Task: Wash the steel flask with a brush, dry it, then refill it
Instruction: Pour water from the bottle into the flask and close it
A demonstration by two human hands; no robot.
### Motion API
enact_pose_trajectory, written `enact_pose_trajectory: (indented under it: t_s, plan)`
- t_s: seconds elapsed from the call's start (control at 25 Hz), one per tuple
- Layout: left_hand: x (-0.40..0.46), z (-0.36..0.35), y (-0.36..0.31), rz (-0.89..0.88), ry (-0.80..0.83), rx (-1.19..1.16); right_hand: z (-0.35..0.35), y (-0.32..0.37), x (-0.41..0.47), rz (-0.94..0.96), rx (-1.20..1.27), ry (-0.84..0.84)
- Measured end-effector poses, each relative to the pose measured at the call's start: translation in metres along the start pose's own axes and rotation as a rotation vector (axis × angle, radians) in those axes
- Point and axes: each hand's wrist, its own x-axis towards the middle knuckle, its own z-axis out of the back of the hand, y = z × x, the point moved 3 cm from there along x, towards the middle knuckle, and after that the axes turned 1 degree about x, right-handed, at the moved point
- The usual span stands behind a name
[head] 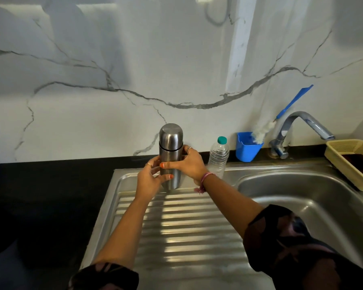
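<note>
The steel flask (170, 147) stands upright with its cap on, at the far end of the ribbed steel drainboard (187, 227). My left hand (150, 180) grips its lower body from the left, thumb across the front. My right hand (189, 164) grips its middle from the right, fingers curled behind it. A bottle brush (289, 107) with a blue handle and white bristles leans in a blue holder (246, 150) by the wall. A clear plastic water bottle (218, 156) with a teal cap stands just right of my right hand.
The sink basin (302, 195) lies to the right, under a curved steel tap (308, 124). A cream plastic basket (352, 162) sits at the sink's far right edge. Black countertop (50, 195) stretches to the left, with a marble wall behind.
</note>
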Motion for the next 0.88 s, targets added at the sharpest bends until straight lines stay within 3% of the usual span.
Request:
enact_pose_trajectory:
  t_s: [0.12,0.32,0.52,0.8,0.88]
  plan:
    - [0.013,0.006,0.008,-0.012,-0.017,0.022,-0.011,-0.004,0.015,-0.006,-0.02,0.017]
    - [0.029,0.014,0.024,0.067,-0.046,-0.14,-0.023,-0.008,0.03,-0.006,-0.068,0.033]
    - [0.035,0.018,0.029,0.058,-0.033,-0.099,-0.031,-0.012,0.037,-0.012,-0.11,0.032]
    - [0.038,0.014,0.029,0.183,-0.049,-0.368,-0.032,-0.015,0.039,-0.016,-0.156,0.038]
    - [0.037,0.014,0.027,0.176,-0.045,-0.351,-0.033,-0.017,0.04,-0.015,-0.165,0.035]
